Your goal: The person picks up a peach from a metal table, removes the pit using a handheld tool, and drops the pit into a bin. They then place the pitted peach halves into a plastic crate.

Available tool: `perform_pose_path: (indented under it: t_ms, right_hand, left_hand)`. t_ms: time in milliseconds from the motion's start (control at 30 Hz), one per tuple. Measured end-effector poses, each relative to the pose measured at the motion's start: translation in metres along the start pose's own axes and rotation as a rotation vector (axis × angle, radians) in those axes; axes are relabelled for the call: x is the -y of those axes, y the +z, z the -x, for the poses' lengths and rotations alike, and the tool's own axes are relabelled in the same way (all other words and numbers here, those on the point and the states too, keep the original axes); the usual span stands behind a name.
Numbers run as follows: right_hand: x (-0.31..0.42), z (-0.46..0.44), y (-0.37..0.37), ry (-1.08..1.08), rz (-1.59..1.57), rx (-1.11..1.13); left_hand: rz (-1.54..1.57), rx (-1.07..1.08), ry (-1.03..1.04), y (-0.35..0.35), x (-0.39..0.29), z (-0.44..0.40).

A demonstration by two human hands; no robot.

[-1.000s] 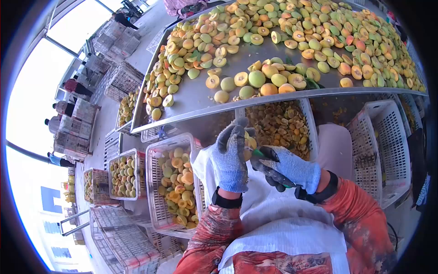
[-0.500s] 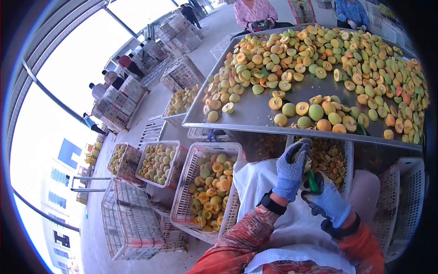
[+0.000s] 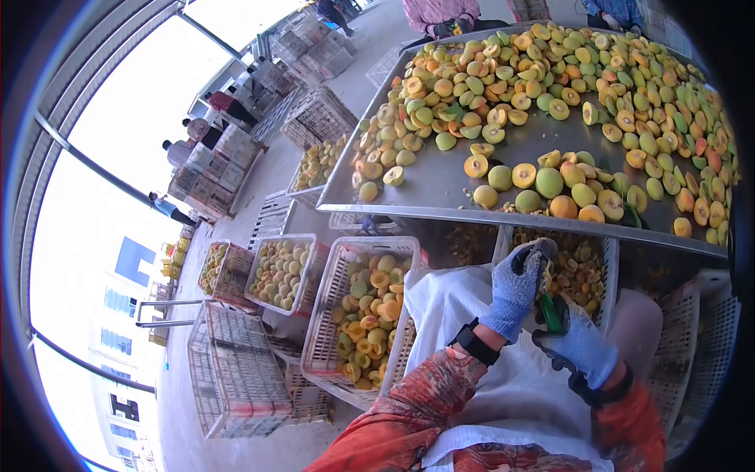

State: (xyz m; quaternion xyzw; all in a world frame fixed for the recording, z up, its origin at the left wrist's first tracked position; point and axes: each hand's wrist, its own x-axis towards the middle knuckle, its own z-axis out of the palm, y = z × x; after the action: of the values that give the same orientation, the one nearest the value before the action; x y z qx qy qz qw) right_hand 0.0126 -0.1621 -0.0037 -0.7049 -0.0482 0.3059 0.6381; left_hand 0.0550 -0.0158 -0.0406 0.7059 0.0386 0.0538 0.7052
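Note:
My left hand (image 3: 515, 287), in a blue knitted glove with dark fingertips, is closed over the crate at the table's edge. Yellow flesh shows at its fingers, seemingly a peach half (image 3: 546, 275) mostly hidden by the glove. My right hand (image 3: 582, 342), gloved alike, is wrapped round a green-handled tool (image 3: 550, 315) whose tip points up at the left fingers; its working end cannot be made out. Beneath both hands stands a crate (image 3: 610, 275) of yellow fruit scraps (image 3: 578, 271). Ahead, cut and whole-looking peaches (image 3: 549, 182) lie on the metal table (image 3: 440, 177).
A white crate of peach halves (image 3: 370, 315) stands at my left, beside a crate of peaches (image 3: 277, 271). Stacked crates (image 3: 236, 370) are further left, others (image 3: 708, 338) at my right. Two people (image 3: 440, 16) sit across the table; several others work at the far left.
The view has shifted slightly, so the table sits higher and the left-hand crates further right. Both hands stay together over the scrap crate, still gripping, with the green-handled tool in my right.

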Motion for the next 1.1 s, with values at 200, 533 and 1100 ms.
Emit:
perform_pose_path:
  t_ms: [200,533,1100]
  right_hand:
    - [-0.006,-0.002,-0.019,0.065,-0.382,0.108]
    - [-0.004,0.002,-0.043,0.210,-0.284,0.239]
    - [-0.039,-0.035,-0.027,-0.581,1.057,-0.777]
  left_hand:
    - [-0.241,0.064,0.384,0.015,-0.010,-0.010]
    - [0.111,0.367,-0.325,0.011,0.006,-0.028]
    - [0.814,0.149,-0.368,0.014,0.000,-0.036]
